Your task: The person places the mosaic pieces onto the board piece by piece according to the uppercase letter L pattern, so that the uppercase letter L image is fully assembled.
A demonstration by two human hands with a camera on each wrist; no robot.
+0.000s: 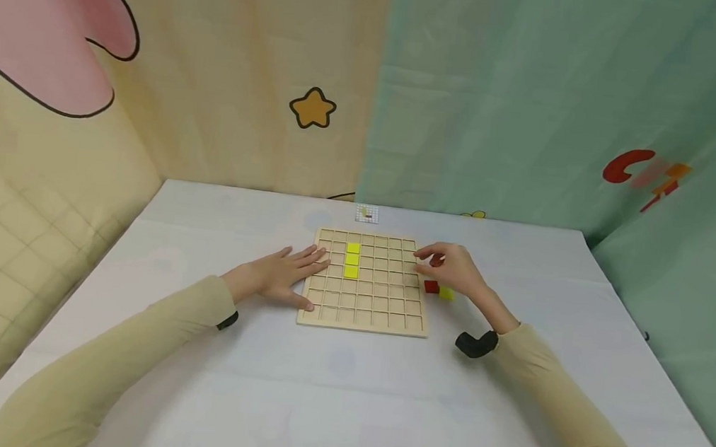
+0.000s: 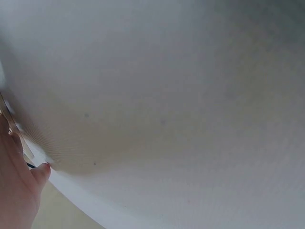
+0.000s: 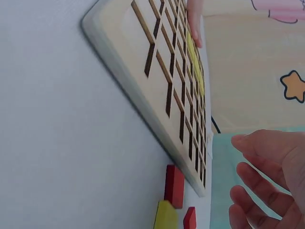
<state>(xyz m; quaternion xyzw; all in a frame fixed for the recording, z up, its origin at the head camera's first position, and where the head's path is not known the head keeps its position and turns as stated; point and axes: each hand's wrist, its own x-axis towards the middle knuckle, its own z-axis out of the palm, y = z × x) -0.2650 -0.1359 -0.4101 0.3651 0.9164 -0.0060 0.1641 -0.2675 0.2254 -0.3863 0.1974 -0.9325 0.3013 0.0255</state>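
A wooden grid board point(image 1: 362, 320) lies on the table with three yellow squares point(image 1: 352, 259) in one column. The left hand point(image 1: 279, 275) rests flat, fingers spread, over the board's left edge; in the left wrist view part of that hand point(image 2: 19, 183) shows at the lower left. At the board's right edge hovers the right hand point(image 1: 453, 267), its fingers bent and thumb apart. The right wrist view shows nothing between the fingers of that hand point(image 3: 271, 181). Beside the board lie a red block point(image 3: 174, 187), a yellow block point(image 3: 165, 215) and another red piece point(image 3: 189, 218).
A small printed grid card point(image 1: 367, 214) with yellow and dark red marks lies behind the board on the white table point(image 1: 337, 392). Patterned curtains hang behind and at both sides of the table. Each wrist carries a black device.
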